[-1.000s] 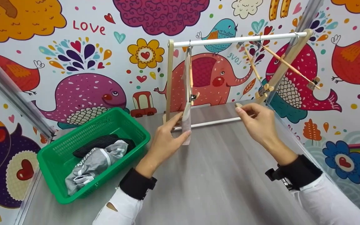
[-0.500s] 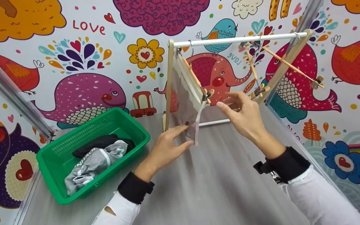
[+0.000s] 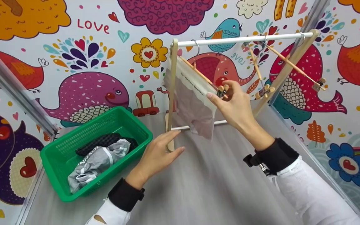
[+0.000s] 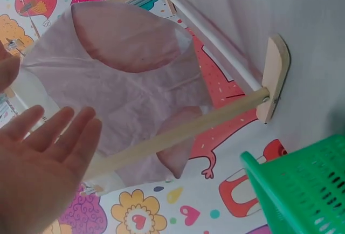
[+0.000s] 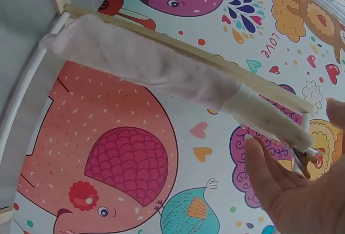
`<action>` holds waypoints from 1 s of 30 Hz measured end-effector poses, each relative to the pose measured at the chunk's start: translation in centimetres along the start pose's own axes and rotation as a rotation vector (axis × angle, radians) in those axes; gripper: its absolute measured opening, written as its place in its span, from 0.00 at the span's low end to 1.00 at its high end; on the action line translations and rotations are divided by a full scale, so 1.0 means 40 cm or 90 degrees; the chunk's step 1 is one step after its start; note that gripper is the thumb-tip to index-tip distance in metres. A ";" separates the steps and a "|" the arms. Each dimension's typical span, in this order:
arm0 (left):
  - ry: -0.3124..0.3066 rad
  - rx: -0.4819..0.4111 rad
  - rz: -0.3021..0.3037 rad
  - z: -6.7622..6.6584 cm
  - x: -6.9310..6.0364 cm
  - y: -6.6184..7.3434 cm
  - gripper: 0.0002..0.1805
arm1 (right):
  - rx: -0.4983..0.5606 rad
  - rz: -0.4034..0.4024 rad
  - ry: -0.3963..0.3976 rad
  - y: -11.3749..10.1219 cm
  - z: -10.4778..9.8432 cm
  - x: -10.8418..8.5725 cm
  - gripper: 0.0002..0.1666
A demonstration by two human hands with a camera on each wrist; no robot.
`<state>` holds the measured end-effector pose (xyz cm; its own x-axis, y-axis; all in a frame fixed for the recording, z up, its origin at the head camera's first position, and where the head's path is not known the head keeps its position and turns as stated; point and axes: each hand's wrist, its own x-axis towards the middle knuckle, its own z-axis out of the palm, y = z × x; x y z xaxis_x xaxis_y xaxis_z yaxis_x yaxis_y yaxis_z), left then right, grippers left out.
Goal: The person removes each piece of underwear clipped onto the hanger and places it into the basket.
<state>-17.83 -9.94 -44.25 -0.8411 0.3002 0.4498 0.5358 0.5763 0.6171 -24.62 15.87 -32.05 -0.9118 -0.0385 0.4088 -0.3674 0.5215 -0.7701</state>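
Pale pinkish-grey underpants (image 3: pixel 195 100), with lettering along the waistband and the leg openings visible in the left wrist view, hang from a wooden clip hanger (image 3: pixel 200 73) at the rack's left end. My right hand (image 3: pixel 237 106) holds the metal clip (image 3: pixel 221 91) at the hanger's near end, thumb on one side and fingers curled on the other. In the right wrist view the underpants (image 5: pixel 145 61) appear nearly edge-on. My left hand (image 3: pixel 158 156) is apart from the cloth, below and left of it, fingers extended and holding nothing.
The small rack has a white top rail (image 3: pixel 245 39) and wooden side posts (image 3: pixel 173 84). Further clip hangers (image 3: pixel 292 65) hang at its right. A green basket (image 3: pixel 53 175) at left holds grey cloth (image 3: pixel 100 162) and a black mesh item (image 3: pixel 100 144). A patterned wall stands behind.
The right hand has moved left to the clip, and the hanger has swung round so the underpants' broad side faces more toward me. The left hand has let go of the cloth and drawn back.
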 end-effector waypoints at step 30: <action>0.030 -0.090 -0.049 -0.007 -0.010 -0.021 0.30 | -0.085 -0.141 0.161 -0.005 0.043 0.060 0.12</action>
<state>-17.92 -10.75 -44.76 -0.8776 0.2216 0.4250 0.4775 0.4821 0.7346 -27.06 14.22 -31.76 -0.7324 0.0396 0.6797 -0.5093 0.6308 -0.5854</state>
